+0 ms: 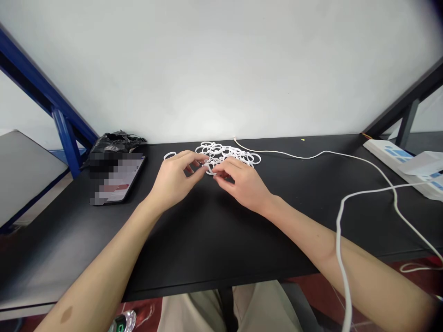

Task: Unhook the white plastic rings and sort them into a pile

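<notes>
A pile of thin white plastic rings (pixel 255 159), some with small loops on them, lies on the black table near the wall. My left hand (pixel 175 177) is pinched at the pile's near left side. Facing it, my right hand (pixel 247 184) pinches just in front of the pile. Between my fingertips is one white ring (pixel 209 171), and both hands appear to grip it. Fingers partly cover the ring, so its exact hold is hard to see. A separate white ring (pixel 169 155) lies behind my left hand, partly hidden.
On the left, a tablet-like device (pixel 124 182) with a blurred screen lies before a crumpled black plastic bag (pixel 116 140). A white cable (pixel 304 157) runs across the black table (pixel 207 244) to the right, passing over my right forearm. A white-and-blue package (pixel 398 154) sits far right.
</notes>
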Action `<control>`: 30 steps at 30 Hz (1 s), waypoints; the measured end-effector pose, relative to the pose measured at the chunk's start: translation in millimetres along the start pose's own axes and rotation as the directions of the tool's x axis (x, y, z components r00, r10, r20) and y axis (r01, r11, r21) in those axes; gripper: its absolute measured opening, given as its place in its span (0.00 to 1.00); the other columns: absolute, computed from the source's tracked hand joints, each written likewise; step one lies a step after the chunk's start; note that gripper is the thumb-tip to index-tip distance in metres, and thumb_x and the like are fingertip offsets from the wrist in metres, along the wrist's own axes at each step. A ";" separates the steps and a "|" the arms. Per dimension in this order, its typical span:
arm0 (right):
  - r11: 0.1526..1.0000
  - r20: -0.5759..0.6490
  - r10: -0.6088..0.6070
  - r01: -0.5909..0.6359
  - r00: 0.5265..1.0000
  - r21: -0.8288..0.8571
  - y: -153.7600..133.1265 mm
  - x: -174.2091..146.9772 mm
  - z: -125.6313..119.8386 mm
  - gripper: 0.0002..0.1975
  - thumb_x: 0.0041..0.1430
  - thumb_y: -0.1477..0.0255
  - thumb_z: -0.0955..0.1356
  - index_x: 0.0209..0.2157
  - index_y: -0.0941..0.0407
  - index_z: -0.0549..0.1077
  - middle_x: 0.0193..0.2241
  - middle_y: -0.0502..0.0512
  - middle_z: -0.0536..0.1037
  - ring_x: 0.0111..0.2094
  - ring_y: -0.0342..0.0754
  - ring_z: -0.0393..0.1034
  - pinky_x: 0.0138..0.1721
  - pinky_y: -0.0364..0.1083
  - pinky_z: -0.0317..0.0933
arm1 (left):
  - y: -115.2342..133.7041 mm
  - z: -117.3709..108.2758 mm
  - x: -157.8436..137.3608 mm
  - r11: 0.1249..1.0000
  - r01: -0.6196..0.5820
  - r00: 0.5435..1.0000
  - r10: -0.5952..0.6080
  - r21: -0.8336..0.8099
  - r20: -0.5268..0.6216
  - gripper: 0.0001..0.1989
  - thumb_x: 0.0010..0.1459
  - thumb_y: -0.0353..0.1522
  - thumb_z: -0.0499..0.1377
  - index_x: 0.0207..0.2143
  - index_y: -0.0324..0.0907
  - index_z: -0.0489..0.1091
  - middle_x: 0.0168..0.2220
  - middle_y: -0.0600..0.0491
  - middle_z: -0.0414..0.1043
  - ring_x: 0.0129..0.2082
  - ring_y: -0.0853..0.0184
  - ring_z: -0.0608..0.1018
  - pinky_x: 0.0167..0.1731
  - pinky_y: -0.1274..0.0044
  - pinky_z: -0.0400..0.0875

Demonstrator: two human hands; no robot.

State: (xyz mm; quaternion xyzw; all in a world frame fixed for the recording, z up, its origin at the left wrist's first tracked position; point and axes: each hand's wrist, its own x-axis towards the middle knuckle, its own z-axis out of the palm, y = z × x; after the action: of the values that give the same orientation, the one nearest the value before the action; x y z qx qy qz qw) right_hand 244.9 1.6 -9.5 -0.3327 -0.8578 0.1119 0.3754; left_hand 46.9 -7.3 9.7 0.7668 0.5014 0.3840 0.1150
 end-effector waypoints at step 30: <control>0.998 0.060 0.063 -0.062 0.996 -0.016 7.3 0.3 -1.5 0.17 0.61 0.71 0.69 0.51 0.55 0.71 0.44 0.56 0.75 0.37 0.46 0.72 0.42 0.50 0.70 | -0.7 3.5 -4.2 0.991 -0.115 0.993 0.116 0.062 -0.021 0.02 0.57 0.32 0.64 0.33 0.43 0.76 0.32 0.57 0.80 0.31 0.71 0.78 0.29 0.80 0.68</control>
State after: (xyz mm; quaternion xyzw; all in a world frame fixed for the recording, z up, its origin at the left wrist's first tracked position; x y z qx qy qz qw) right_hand 249.4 7.2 -11.5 -0.3584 -0.8587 0.1276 0.3433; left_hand 48.1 -9.8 4.9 0.7929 0.4691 0.3838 0.0631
